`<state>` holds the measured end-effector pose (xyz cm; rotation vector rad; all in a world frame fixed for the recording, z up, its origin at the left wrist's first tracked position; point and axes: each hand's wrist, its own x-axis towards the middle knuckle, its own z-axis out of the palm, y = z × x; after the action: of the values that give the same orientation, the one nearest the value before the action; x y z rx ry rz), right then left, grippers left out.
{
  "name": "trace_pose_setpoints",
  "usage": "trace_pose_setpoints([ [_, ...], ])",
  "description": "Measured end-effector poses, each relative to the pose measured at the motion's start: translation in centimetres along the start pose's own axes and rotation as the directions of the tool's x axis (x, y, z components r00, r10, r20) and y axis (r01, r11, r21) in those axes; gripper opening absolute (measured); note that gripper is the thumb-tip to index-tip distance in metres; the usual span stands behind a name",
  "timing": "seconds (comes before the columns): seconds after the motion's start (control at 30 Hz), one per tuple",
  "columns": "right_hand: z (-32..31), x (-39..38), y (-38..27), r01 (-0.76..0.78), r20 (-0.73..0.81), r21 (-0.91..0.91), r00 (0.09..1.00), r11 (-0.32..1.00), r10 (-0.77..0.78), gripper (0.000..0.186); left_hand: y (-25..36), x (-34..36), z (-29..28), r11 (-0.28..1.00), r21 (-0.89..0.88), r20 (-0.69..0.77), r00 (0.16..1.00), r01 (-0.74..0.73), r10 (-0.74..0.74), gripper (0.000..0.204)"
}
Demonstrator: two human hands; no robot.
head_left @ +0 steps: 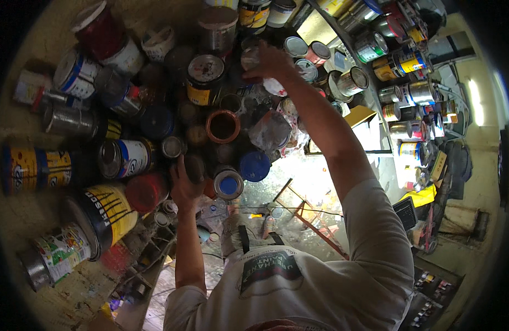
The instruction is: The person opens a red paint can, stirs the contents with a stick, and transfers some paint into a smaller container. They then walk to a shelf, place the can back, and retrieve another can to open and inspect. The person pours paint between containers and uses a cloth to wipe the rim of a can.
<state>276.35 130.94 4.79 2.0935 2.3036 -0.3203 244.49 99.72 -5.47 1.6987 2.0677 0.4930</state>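
My right hand (273, 63) reaches far forward, thumb and fingers curved round a small pale-topped can (250, 58). Nearer to me, my left hand (185, 187) is raised among the cans, with its fingers along the side of a dark round container (195, 168); its thumb is hard to see in the shadow. Close to the left hand are a small metal can (172, 147), a can with a blue centre (228, 185) and a blue lid (255, 166). A copper-rimmed open pot (222, 126) and a crumpled plastic-wrapped container (270, 131) lie between the hands.
Large yellow-labelled cans (112, 212) and a red-lidded tub (147, 192) crowd the left. A black-and-yellow can (204, 80) stands ahead. Shelves at right hold several paint cans (371, 47). A wooden frame (320, 229) stands on the floor, below a thin cord.
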Motion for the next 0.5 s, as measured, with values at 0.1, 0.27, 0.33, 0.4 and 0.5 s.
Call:
trace_pose_setpoints([
  [0.1, -1.4, -2.0, -2.4, -0.004, -0.029, 0.025, 1.0, 1.0, 0.005, 0.132, 0.3, -0.1, -0.5, 1.0, -0.006, 0.001, 1.0, -0.013, 0.013, 0.107],
  [0.27, -0.4, -7.3, 0.6, 0.061, -0.312, 0.224, 0.95, 0.973, 0.012, 0.127, -1.0, -1.0, 0.2, 0.981, -0.049, -0.137, 0.974, -0.187, 0.179, 0.109],
  [0.33, -3.2, -13.4, 0.6, 0.062, -0.171, 0.354, 0.985, 0.933, 0.0, 0.122, -1.1, -2.4, -0.8, 0.989, -0.013, -0.158, 0.976, -0.15, 0.146, 0.108],
  [0.4, -0.6, -19.6, 3.6, 0.117, -0.233, 0.458, 0.972, 0.881, -0.007, 0.107, 0.0, -3.4, -2.1, 0.989, 0.001, -0.15, 0.978, -0.146, 0.145, 0.107],
  [0.5, 3.5, -30.0, 5.6, -0.054, 0.06, 0.602, 0.998, 0.796, 0.023, 0.081, 1.7, -6.0, -4.7, 0.993, 0.032, -0.152, 0.981, -0.117, 0.12, 0.106],
])
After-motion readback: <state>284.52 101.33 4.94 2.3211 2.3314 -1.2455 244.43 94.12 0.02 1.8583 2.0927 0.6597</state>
